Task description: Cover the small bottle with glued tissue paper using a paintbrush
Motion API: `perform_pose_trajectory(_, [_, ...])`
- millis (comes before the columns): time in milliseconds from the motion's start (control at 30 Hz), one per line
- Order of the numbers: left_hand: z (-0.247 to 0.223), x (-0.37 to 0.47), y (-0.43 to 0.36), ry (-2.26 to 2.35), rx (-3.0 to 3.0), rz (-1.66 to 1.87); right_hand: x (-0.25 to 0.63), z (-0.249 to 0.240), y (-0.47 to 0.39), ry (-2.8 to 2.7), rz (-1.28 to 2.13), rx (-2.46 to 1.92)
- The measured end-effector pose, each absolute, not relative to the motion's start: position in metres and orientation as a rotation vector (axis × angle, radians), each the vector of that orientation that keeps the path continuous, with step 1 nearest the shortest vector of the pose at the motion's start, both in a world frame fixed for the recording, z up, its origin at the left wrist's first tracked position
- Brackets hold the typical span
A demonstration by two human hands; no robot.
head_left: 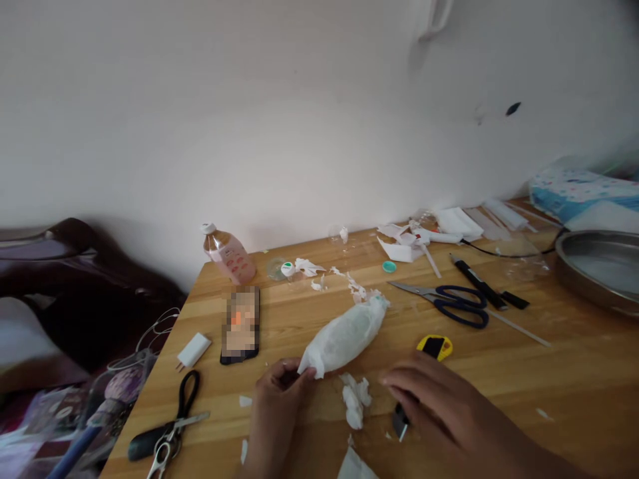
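Note:
A long, rounded bundle wrapped in crumpled white tissue paper (344,336) lies slanted on the wooden table. My left hand (282,396) pinches its near-left end between thumb and fingers. To the right, my right hand (434,399) is curled over a yellow and black utility knife (435,346), hiding the knife's middle. Its fingers are drawn together; whether anything is between them is hidden. The knife's blade end shows below the fingers. Between the hands lies a crumpled tissue scrap (355,399), and another white paper piece (354,466) is at the bottom edge.
Blue-handled scissors (456,299), a black pen-like tool (476,283) and a glue gun (436,236) lie right. A metal basin (599,269) stands far right. Leftward are a pink drink bottle (229,256), phone (241,326), white charger (194,349) and small scissors (172,442).

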State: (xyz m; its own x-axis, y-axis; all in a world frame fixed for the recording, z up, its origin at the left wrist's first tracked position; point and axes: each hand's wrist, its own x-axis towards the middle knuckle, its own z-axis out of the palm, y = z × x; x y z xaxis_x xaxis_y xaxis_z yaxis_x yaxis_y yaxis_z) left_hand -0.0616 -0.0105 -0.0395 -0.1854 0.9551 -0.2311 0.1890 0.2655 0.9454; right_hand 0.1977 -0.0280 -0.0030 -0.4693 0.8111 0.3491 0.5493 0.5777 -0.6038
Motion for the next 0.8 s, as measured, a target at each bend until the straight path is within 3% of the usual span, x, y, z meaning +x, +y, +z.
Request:
perform_pose_trajectory(267, [-0.042, -0.054, -0.014, 1.555, 1.106, 1.066, 0.148, -0.005, -0.043, -2.231, 0.524, -0.93])
perform_pose_trajectory(800, [-0.041, -0.048, -0.016, 1.411, 1.188, 1.074, 0.146, -0.006, -0.048, -2.308, 0.504, -0.969])
